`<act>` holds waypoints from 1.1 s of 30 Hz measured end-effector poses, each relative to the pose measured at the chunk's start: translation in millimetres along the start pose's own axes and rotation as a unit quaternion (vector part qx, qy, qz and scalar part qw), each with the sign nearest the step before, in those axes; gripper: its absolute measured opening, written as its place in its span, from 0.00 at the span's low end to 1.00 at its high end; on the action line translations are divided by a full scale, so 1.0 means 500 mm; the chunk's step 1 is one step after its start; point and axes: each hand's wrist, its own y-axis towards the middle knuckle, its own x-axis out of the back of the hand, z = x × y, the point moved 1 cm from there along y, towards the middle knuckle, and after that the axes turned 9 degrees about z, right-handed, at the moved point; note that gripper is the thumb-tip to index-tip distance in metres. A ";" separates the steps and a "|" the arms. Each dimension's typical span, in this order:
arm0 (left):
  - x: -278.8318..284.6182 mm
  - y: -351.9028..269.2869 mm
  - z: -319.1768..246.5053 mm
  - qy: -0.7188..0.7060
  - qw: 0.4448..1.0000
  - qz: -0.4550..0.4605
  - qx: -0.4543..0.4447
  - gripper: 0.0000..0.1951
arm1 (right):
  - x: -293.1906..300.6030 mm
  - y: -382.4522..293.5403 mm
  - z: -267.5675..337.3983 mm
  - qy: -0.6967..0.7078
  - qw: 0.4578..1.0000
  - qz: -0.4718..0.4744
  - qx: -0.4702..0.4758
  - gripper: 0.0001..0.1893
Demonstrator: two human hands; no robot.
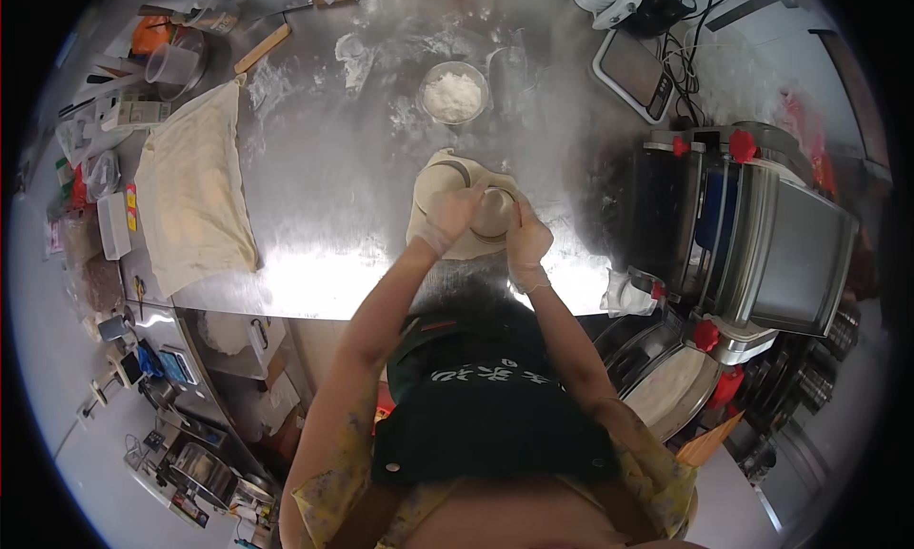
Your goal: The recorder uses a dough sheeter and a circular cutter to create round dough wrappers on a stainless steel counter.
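Observation:
A flattened sheet of dough [457, 249] lies on the steel worktop in front of me. At its upper left, a dark arc-shaped gap borders a round of dough [437, 182]. A round metal cutter [494, 213] sits on the right part of the sheet. My left hand [452, 215], somewhat blurred, has its fingers at the cutter's left and upper rim. Along the right rim, my right hand [530, 240] grips it. Both hands seem to wear thin clear gloves. Beyond the dough stands a bowl of white flour [453, 95].
A cream cloth [196, 192] covers something on the left, near a wooden-handled tool [263, 47]. On the right stands a dough-rolling machine [750, 227] with red knobs; a digital scale [632, 74] lies behind it. Flour dusts the steel worktop [321, 170].

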 end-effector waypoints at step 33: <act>-0.053 -0.209 0.003 -0.643 0.749 -0.067 0.142 0.22 | 0.032 -0.008 0.087 0.102 0.991 0.087 -0.018 0.12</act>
